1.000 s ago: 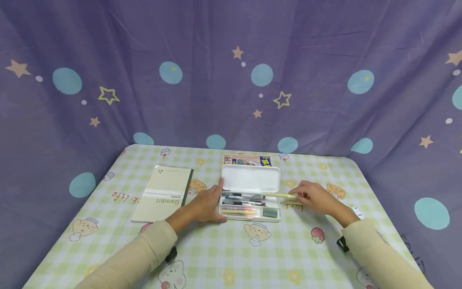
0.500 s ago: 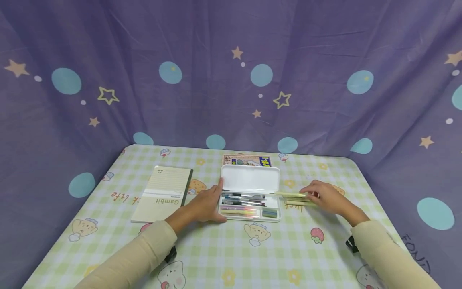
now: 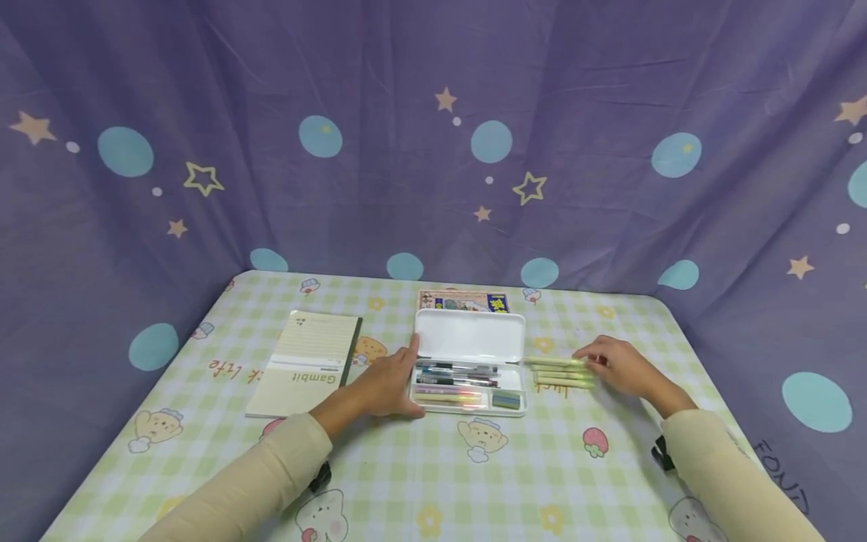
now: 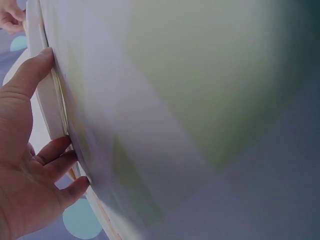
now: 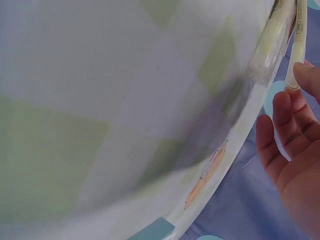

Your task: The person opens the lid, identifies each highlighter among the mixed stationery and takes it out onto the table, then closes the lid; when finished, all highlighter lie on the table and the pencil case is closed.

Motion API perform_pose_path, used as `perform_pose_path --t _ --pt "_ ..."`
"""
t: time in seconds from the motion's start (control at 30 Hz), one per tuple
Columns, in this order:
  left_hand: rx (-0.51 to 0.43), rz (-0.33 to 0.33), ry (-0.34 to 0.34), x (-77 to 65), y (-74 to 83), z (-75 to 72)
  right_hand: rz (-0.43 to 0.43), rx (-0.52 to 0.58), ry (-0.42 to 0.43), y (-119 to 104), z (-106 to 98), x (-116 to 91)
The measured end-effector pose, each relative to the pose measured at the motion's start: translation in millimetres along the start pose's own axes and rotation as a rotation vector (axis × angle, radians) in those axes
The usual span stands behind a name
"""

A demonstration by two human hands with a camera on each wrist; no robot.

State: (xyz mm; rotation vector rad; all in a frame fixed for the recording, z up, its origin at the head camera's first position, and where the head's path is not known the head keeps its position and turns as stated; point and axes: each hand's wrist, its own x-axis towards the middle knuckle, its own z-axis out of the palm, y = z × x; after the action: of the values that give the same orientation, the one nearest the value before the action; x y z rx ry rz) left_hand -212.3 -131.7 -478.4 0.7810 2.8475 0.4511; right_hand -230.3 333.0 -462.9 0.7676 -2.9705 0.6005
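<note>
An open white pencil case (image 3: 467,335) lies mid-table, its lid tipped back. My left hand (image 3: 384,382) holds its left side, thumb at the front corner and fingers toward the hinge. Inside are several clear-barrelled pens (image 3: 457,375), pastel pens (image 3: 447,395) and a blue-green eraser-like block (image 3: 506,399). To the right of the case, several pale yellow-green pens (image 3: 558,375) lie in a row. With thumb and fingers, my right hand (image 3: 616,365) pinches the right end of the farthest such pen (image 3: 552,362). The right wrist view shows this pen (image 5: 298,40) between the fingertips.
A cream notebook (image 3: 308,365) marked Gambit lies left of my left hand. Behind the case, a printed booklet (image 3: 463,299) is partly hidden by the lid. A checked cloth (image 3: 379,474) covers the table, and a purple curtain (image 3: 420,203) hangs behind it.
My right hand has moved right with the pale pen, drawing it away from above the case to the row beside it. My left hand has stayed on the case.
</note>
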Motion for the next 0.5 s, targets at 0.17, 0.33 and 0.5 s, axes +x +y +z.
perform_pose_path --t 0.17,0.33,0.5 --pt "0.004 -0.005 -0.004 -0.2 0.7 -1.0 0.014 -0.012 -0.006 5.0 4.0 3.3" --pt "0.007 -0.005 -0.010 0.3 -0.1 0.3 0.039 -0.015 -0.015 6.1 7.6 4.6" --pt "0.010 -0.003 -0.005 0.1 0.1 0.0 0.045 -0.018 -0.021 6.1 6.4 4.0"
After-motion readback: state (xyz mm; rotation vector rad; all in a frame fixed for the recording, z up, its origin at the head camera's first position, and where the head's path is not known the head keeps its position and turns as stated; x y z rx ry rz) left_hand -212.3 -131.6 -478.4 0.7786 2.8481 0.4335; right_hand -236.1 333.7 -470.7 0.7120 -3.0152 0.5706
